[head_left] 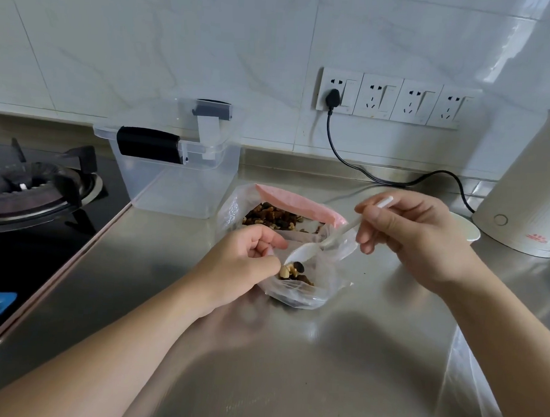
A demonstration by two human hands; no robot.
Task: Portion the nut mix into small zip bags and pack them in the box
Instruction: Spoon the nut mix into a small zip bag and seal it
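Stainless-steel tabletop (291,352) is seen under both hands. The mouth of a small zip bag (304,289) is pinched by the left hand (242,264), nuts lying inside. A white plastic spoon (309,250) is gripped by the right hand (415,238), its bowl at the opening. Just behind lies the large nut mix bag (286,215); beside it stands a clear storage box (180,174), with a gas stove (38,196) left and a kettle (529,189) right.

white spoon (309,250), pink-topped big bag (296,206), clear box (179,184) with black latches, cream kettle (529,186).
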